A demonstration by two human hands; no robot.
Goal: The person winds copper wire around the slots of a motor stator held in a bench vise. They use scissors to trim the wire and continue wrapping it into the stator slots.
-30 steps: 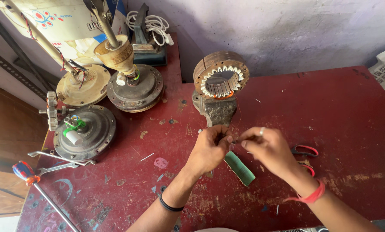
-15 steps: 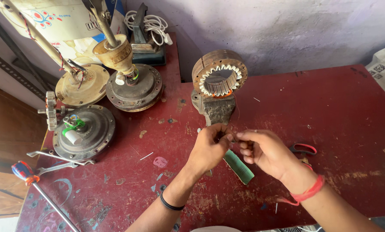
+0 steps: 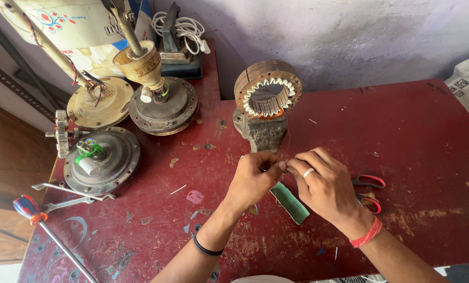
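Hands [image 3: 292, 181] before vise [image 3: 264, 132], scissors [image 3: 368, 191] beside.

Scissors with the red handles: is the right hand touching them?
Apart. The head view shows the scissors lying on the red table beyond the right hand, with a strip of bare tabletop between them.

Both forearms are bare. The left hand [image 3: 253, 181] has a black wristband. The right hand [image 3: 323, 186] wears a silver ring and red thread.

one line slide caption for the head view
Both hands pinch together in front of a ring-shaped motor core on a red table.
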